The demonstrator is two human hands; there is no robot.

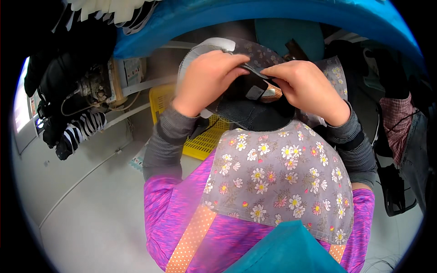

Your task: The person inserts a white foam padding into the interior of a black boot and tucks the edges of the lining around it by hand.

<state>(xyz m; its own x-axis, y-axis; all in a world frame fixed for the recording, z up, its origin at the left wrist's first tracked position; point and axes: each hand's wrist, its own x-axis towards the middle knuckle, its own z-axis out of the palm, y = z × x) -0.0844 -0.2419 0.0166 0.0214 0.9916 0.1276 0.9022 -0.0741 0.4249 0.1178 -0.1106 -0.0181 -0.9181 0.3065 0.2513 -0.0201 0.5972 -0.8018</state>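
A grey daisy-print cloth piece [282, 173], shaped like a sun hat with a wide flap, spreads over my chest and lap. Its dark inner side [268, 116] faces up, with a small white label [254, 93] inside. My left hand [209, 77] pinches a dark folded edge strip [252, 70] of it between thumb and fingers. Close by on the right, my right hand [305, 82] pinches the same strip, fingertips a short way from the left ones. A pale grey mesh rim with a white band [221, 43] curves behind my left hand.
A yellow plastic basket [200, 148] stands low beyond my left forearm. Farther left are a machine [93, 88] with cables and a striped black-and-white cloth [82, 132]. Blue covering [273, 11] arches across the far side. A teal seat [291, 36] and hanging checked cloth [396, 123] stand right.
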